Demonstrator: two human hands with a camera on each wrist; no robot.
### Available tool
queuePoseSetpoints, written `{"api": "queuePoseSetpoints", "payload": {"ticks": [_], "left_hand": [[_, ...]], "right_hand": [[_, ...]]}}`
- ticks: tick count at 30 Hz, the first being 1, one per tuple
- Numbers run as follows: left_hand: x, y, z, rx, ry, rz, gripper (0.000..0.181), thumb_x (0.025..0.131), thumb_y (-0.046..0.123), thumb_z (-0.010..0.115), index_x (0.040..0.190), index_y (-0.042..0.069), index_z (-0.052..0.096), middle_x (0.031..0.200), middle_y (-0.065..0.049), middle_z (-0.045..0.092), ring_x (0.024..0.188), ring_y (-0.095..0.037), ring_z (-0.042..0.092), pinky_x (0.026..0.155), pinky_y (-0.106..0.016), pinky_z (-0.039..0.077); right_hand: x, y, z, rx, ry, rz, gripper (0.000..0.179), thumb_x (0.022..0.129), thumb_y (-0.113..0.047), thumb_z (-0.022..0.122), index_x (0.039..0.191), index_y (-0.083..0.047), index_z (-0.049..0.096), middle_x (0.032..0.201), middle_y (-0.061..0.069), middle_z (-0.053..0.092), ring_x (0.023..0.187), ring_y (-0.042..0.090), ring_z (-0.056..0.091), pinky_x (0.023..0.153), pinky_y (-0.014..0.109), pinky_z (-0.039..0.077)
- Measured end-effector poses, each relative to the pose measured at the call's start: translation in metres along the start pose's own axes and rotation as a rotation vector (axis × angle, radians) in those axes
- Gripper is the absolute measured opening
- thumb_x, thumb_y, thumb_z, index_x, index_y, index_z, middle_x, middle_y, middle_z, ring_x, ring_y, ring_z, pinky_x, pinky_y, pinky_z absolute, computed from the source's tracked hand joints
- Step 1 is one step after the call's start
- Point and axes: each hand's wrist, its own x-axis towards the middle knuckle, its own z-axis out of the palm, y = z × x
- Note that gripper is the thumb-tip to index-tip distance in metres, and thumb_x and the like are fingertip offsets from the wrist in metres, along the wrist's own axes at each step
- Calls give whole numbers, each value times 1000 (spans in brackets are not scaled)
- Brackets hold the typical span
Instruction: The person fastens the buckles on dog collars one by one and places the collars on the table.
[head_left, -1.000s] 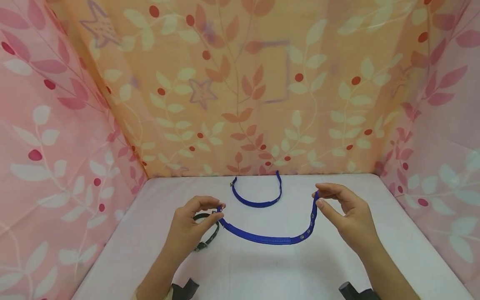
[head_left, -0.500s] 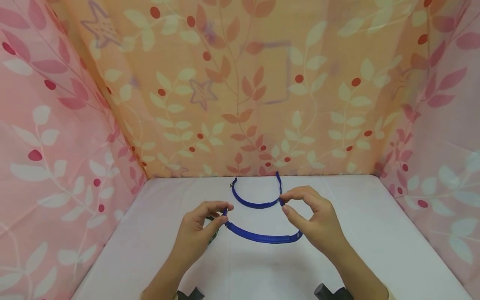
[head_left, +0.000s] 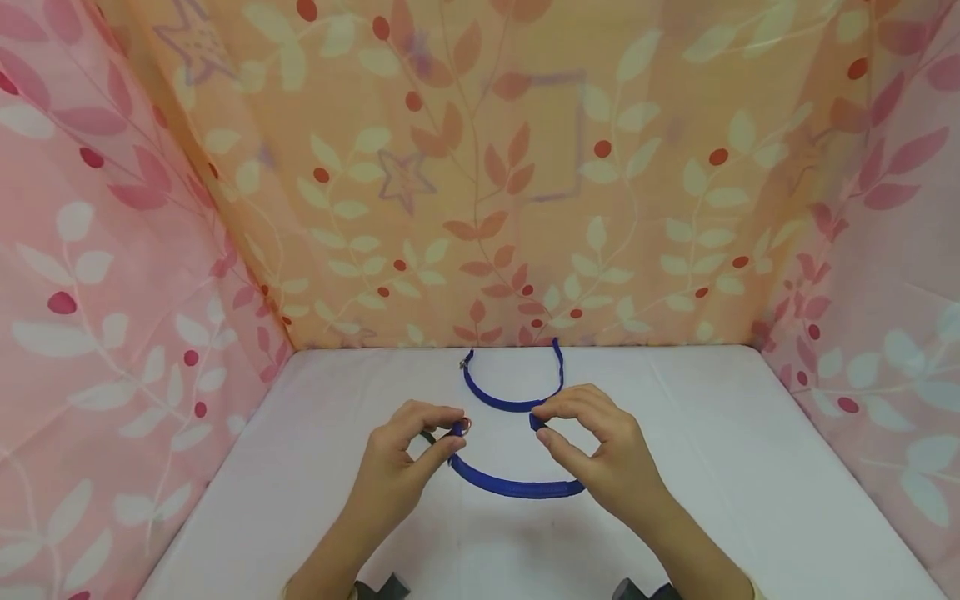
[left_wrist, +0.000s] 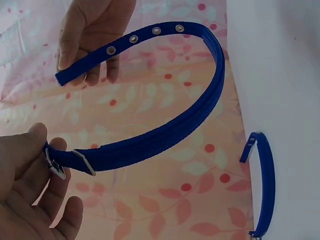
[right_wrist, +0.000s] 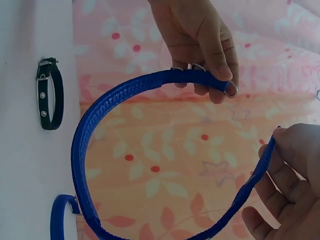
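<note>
A blue collar (head_left: 517, 485) hangs in a curve between my two hands, above the white table. My left hand (head_left: 405, 454) pinches its buckle end, where the metal buckle (left_wrist: 55, 165) and a ring (right_wrist: 232, 89) show. My right hand (head_left: 603, 446) pinches the plain tip between thumb and forefinger. Several metal eyelets (left_wrist: 134, 39) run along the strap close to that tip. The two ends are held apart, facing each other. Behind them a second blue collar (head_left: 513, 407) lies unfastened on the table.
A dark green collar (right_wrist: 59, 97), closed in a loop, lies on the white table (head_left: 247, 500), mostly hidden behind my left hand in the head view. Leaf-patterned cloth walls (head_left: 480, 167) stand at the back and both sides.
My right hand has moved left with the collar's tip, bringing it near the left hand. My left hand shifted slightly right. The collar's curve has tightened.
</note>
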Motion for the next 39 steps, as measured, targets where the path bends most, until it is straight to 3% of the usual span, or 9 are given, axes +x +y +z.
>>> {"api": "queuePoseSetpoints", "payload": {"ticks": [5, 12, 20, 28, 33, 39], "left_hand": [[0, 1, 2, 61, 7, 144, 30, 90, 15, 78, 120, 21, 73, 109, 10, 74, 105, -10, 65, 83, -25, 58], [0, 3, 7, -11, -19, 166, 26, 89, 12, 79, 114, 18, 75, 107, 7, 76, 100, -10, 69, 86, -21, 56], [-3, 9, 13, 22, -9, 296, 32, 86, 8, 82, 116, 17, 75, 108, 5, 75, 100, -10, 69, 83, -22, 58], [-9, 12, 19, -1, -30, 221, 30, 87, 12, 81, 115, 17, 75, 104, 6, 75, 98, -9, 69, 79, -25, 58], [-10, 11, 21, -36, -46, 121, 27, 87, 18, 82, 113, 22, 77, 103, 10, 74, 93, -8, 67, 75, -26, 57], [-10, 10, 22, -94, -97, -25, 23, 86, 28, 82, 108, 27, 75, 104, 13, 72, 94, -11, 64, 78, -28, 58]], "right_hand": [[-2, 1, 5, 7, -4, -16, 34, 83, -1, 83, 111, -19, 75, 106, -7, 72, 105, 13, 64, 94, 18, 52], [-3, 4, 19, 39, 2, -126, 35, 81, 2, 83, 110, -16, 75, 105, -5, 73, 102, 14, 65, 93, 19, 51], [-7, 4, 27, 14, -48, -128, 28, 85, -6, 82, 110, -18, 75, 106, -8, 72, 105, 13, 64, 97, 24, 48], [-8, 1, 33, 4, -46, -200, 26, 87, -8, 81, 110, -16, 75, 104, -8, 72, 103, 13, 65, 98, 29, 45], [-9, -3, 35, -25, -36, -217, 25, 87, -9, 81, 110, -15, 75, 103, -8, 72, 101, 11, 65, 97, 29, 45], [-11, -7, 37, -60, -25, -211, 24, 88, -11, 81, 111, -14, 74, 104, -8, 73, 100, 11, 64, 98, 28, 44]]}}
